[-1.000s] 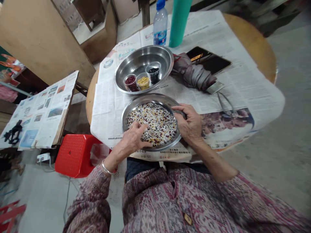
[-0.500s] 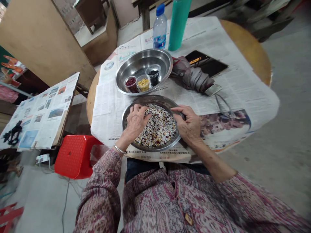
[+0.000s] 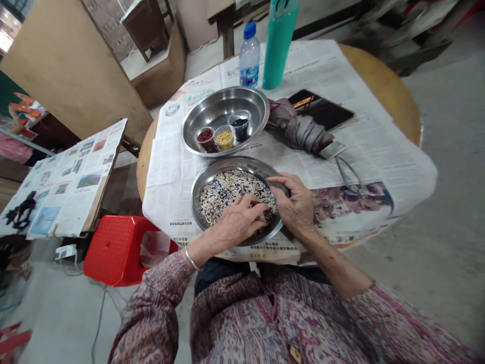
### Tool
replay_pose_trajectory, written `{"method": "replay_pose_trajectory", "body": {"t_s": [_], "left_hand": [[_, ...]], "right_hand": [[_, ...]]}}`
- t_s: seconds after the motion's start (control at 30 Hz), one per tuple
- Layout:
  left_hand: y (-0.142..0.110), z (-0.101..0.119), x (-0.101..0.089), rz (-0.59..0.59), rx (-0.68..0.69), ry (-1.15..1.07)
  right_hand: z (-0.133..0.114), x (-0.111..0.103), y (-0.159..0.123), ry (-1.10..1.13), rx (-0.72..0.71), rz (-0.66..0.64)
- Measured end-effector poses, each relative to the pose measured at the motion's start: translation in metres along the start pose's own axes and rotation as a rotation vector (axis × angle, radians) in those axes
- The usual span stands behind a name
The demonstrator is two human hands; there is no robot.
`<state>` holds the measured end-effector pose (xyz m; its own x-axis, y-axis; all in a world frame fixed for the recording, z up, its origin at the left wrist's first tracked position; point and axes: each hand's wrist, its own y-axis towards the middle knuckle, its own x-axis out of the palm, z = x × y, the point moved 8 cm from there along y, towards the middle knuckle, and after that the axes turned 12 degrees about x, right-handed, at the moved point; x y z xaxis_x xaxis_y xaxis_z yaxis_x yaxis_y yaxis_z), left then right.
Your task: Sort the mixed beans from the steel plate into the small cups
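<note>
A shallow steel basin (image 3: 197, 177) near the table's front edge holds a mix of white, yellow, dark red and black grains and beans (image 3: 223, 189). My left hand (image 3: 238, 218) reaches across it from the left, palm down. Its bent fingers are a little apart, with the tips in the mix near the right wall; whether any grains are caught under them is hidden. On the right side my right hand (image 3: 297, 205) grips the rim, thumb on the inner side and fingers outside.
Behind stands a larger steel basin (image 3: 189, 108) with cups of red beans (image 3: 205, 135), yellow beans (image 3: 224, 137) and black beans (image 3: 240, 126). A water bottle (image 3: 249, 58), green bottle (image 3: 280, 48), folded umbrella (image 3: 299, 126) and dark tablet (image 3: 328, 111) share the newspaper-covered table. A red stool (image 3: 113, 250) stands left.
My left hand has swept from the basin's left side to its right side through the mix. My right hand stays on the rim. The view has tipped slightly upward.
</note>
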<state>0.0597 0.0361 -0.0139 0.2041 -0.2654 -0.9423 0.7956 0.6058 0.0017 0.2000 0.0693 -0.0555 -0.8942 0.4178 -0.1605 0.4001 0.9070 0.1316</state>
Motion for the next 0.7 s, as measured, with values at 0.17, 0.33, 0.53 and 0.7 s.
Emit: {"method": "replay_pose_trajectory", "body": {"t_s": [0.17,0.33,0.53,0.7], "left_hand": [[0.011,-0.034,-0.013,0.032,-0.080,0.192],[-0.018,-0.070,-0.033,0.070,-0.377,0.230],[-0.027,-0.034,-0.018,0.014,-0.230,0.067],[-0.009,-0.027,-0.011,-0.076,-0.167,0.142]], "right_hand": [[0.001,0.000,0.000,0.003,-0.007,-0.001],[0.002,0.001,0.000,0.009,0.005,-0.011],[0.004,0.001,0.000,-0.008,0.001,-0.013],[0.003,0.000,-0.001,-0.024,0.021,-0.015]]}}
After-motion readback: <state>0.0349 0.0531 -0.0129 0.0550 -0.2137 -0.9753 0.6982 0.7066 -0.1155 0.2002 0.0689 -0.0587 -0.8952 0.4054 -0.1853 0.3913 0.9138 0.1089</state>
